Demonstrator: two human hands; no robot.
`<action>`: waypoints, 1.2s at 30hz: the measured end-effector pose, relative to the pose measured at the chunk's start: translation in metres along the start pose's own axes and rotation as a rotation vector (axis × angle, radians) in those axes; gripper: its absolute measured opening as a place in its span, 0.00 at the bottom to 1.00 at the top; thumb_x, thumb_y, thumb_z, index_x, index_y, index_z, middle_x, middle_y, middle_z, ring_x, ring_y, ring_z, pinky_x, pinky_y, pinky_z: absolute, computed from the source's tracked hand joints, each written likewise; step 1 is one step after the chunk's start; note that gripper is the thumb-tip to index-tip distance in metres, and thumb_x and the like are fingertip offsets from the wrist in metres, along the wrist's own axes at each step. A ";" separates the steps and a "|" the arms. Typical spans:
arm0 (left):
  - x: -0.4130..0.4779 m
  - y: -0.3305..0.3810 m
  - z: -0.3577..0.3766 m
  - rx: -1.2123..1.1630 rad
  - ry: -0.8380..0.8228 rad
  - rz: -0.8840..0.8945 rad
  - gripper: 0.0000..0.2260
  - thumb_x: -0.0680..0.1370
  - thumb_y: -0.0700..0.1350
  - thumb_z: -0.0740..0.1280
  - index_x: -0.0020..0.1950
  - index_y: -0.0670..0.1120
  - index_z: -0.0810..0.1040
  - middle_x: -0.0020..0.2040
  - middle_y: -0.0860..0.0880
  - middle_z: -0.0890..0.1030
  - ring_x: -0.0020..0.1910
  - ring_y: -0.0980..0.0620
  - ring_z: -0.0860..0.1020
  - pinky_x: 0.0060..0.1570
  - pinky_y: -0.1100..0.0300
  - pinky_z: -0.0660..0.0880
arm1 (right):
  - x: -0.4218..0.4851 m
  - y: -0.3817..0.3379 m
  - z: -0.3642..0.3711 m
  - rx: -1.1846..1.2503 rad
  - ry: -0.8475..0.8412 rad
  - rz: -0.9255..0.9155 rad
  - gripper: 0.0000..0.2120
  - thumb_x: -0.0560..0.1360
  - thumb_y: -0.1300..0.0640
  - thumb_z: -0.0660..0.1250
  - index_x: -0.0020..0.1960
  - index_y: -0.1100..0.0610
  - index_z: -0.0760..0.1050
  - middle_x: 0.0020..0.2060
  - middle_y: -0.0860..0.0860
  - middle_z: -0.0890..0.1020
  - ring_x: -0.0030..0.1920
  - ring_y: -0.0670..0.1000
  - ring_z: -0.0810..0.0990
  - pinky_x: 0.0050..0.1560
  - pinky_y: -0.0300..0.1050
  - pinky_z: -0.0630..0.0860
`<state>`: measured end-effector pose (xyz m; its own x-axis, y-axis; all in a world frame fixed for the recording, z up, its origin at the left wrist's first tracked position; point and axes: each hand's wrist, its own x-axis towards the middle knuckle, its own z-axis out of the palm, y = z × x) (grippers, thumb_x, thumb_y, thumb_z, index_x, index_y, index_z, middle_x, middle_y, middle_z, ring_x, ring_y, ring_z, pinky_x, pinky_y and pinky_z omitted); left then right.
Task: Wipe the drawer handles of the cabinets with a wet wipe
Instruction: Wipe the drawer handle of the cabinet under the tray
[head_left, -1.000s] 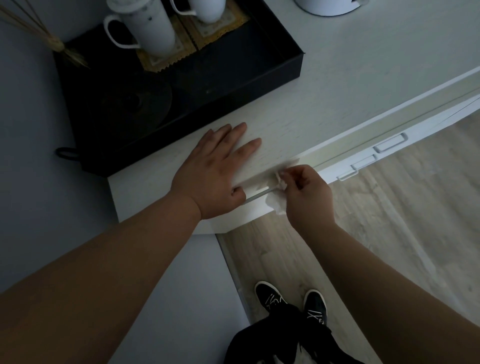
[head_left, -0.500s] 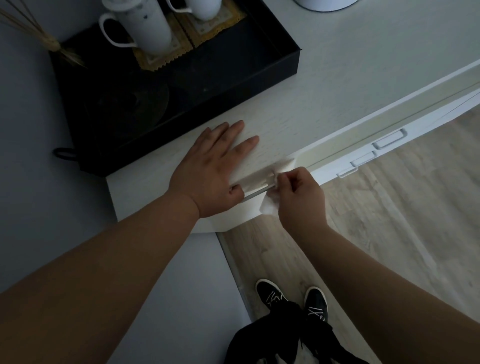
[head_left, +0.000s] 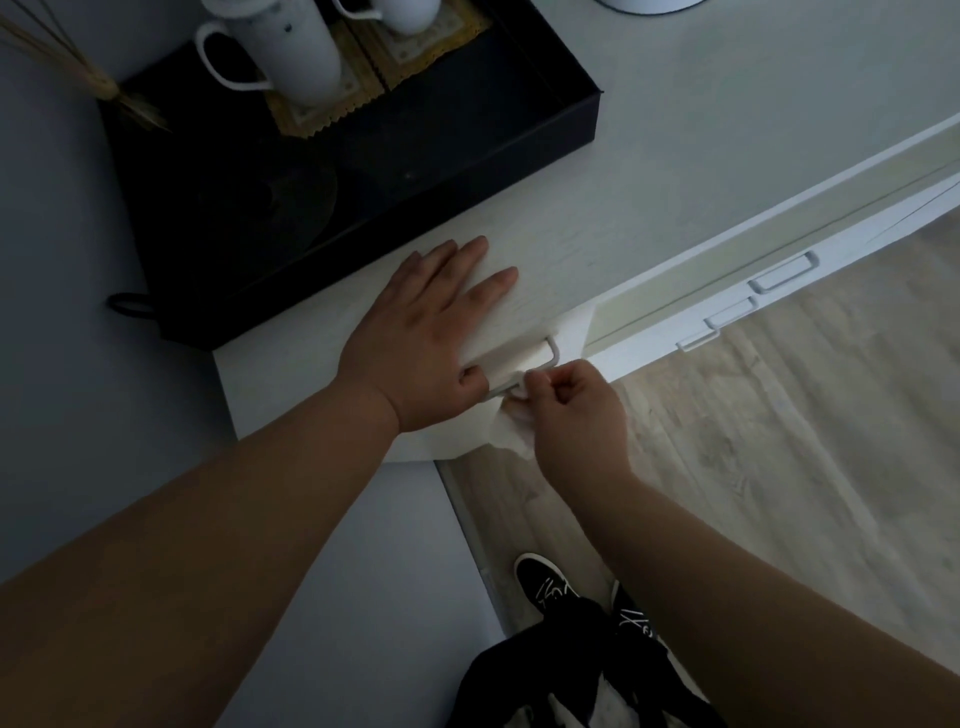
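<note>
Head view: left hand (head_left: 415, 332) lying flat on white bench (head_left: 675, 130), grip spread, thumb tucking under front edge beside drawer handle (head_left: 554, 352). Right hand (head_left: 571, 410) working at same handle, grip pinching wet wipe (head_left: 511, 436) round bar near end closest to left thumb; wipe's loose end hanging below fist. Further handles (head_left: 784, 273) showing along drawer fronts to right. Black tray (head_left: 467, 156) carrying white mugs (head_left: 291, 47), sitting behind left hand.

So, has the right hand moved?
Yes. The right hand slid the wipe along the handle toward the cabinet corner, uncovering the handle's far end.
</note>
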<state>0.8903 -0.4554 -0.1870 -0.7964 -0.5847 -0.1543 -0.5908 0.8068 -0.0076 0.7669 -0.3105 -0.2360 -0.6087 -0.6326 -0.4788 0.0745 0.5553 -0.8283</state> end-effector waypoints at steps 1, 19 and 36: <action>0.000 0.000 0.000 -0.001 -0.001 -0.001 0.42 0.72 0.58 0.61 0.85 0.57 0.49 0.86 0.48 0.48 0.84 0.44 0.49 0.82 0.44 0.50 | -0.001 -0.002 0.002 0.024 0.016 0.012 0.08 0.81 0.50 0.69 0.44 0.51 0.77 0.33 0.38 0.83 0.33 0.39 0.82 0.37 0.39 0.77; 0.000 -0.002 0.001 0.029 -0.004 0.016 0.42 0.73 0.60 0.59 0.85 0.57 0.48 0.86 0.48 0.47 0.84 0.44 0.49 0.82 0.45 0.49 | -0.008 0.000 0.011 0.062 0.100 -0.024 0.10 0.80 0.47 0.70 0.44 0.51 0.77 0.35 0.48 0.83 0.36 0.45 0.82 0.37 0.43 0.77; -0.001 0.002 -0.003 0.033 -0.030 0.011 0.42 0.73 0.60 0.62 0.85 0.56 0.47 0.86 0.48 0.46 0.84 0.44 0.48 0.82 0.45 0.48 | 0.004 -0.010 -0.010 -0.037 0.060 0.001 0.10 0.80 0.48 0.71 0.44 0.53 0.78 0.36 0.47 0.84 0.37 0.47 0.84 0.38 0.44 0.80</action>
<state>0.8895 -0.4533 -0.1844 -0.7986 -0.5731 -0.1839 -0.5767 0.8160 -0.0382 0.7561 -0.3130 -0.2265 -0.6554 -0.5991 -0.4600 0.0462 0.5761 -0.8161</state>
